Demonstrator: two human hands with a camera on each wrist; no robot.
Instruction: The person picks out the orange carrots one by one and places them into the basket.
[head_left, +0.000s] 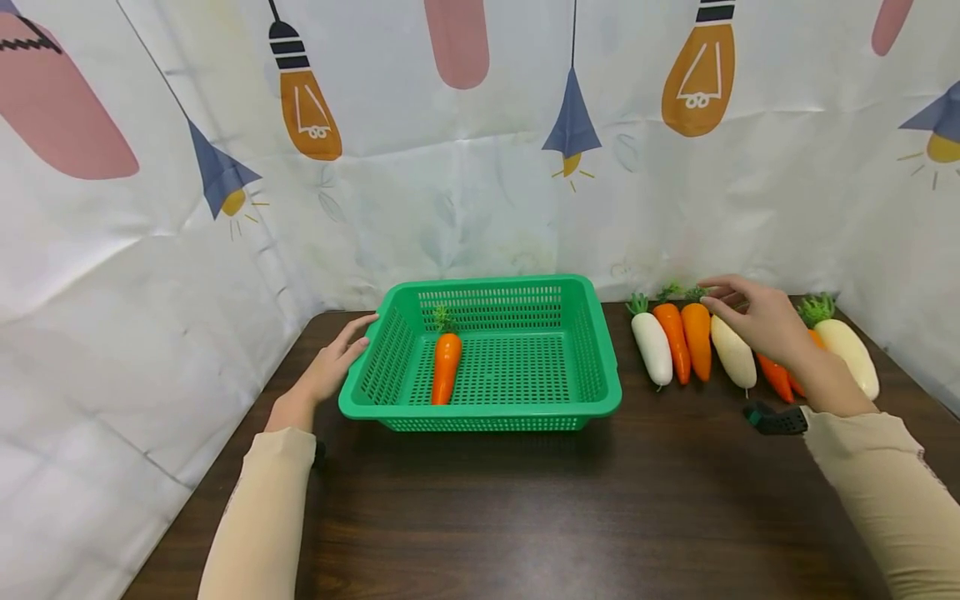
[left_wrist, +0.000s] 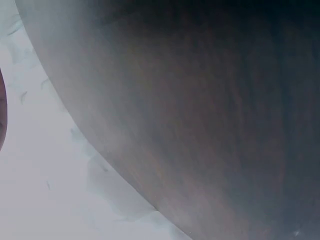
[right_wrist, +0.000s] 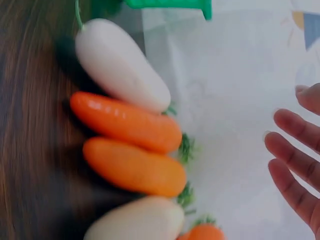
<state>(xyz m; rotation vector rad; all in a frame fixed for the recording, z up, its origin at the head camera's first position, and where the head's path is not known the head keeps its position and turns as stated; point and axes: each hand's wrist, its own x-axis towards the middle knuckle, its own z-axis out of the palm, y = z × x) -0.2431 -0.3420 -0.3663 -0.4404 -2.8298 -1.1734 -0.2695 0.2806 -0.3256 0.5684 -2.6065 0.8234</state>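
White cloth [head_left: 480,192] with painted lamps [head_left: 310,108] hangs behind a dark brown table [head_left: 480,517]. On it sits a green basket [head_left: 480,411]. One orange carrot [head_left: 446,371] lies inside, toward 9 o'clock, with its leaves pointing to 12.

At the basket's 9 o'clock side is the left hand [head_left: 327,367]. Its fingers look loose and stretched out at the rim, but I cannot tell how hard they press.

Over at 3 o'clock is the right hand [head_left: 757,321], near the leafy tops of a row of veggies. Its fingers are spread apart and hold nothing. Going out from the basket toward 3 o'clock come a white radish [head_left: 652,348], two orange carrots [head_left: 697,342], a cream radish [head_left: 733,352], more carrots [head_left: 774,379] partly hidden by the right arm, and a pale radish [head_left: 853,358].

These veggies lie very close, so a finger poking between two could bump one and make it roll toward 6 o'clock. Pinching just the leaves might let a veggie slip. If the left hand pushes too hard, the basket could slide into the white radish.
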